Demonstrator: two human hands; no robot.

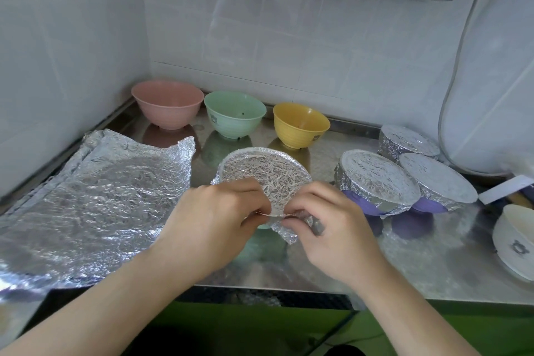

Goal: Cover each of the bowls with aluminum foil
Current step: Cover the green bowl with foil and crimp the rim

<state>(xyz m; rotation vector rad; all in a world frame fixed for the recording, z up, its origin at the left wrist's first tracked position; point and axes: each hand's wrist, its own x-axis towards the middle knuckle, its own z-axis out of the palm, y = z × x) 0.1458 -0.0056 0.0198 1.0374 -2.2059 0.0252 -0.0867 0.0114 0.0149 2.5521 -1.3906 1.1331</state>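
Note:
A foil-covered bowl (264,172) sits tilted at the counter's middle. My left hand (213,217) and my right hand (326,220) both pinch the foil at its near rim, fingertips almost touching. A pink bowl (167,107), a green bowl (234,114) and a yellow bowl (300,124) stand uncovered in a row along the back wall. Loose sheets of aluminum foil (95,196) lie flat on the left. Three foil-covered bowls (378,179) stand at the right, two of them showing purple bases.
A white bowl (517,240) lies uncovered at the right edge, near a white card (504,189). The steel counter (433,263) ends at a front edge just below my wrists. Tiled walls close the left and back. A cable hangs at the right.

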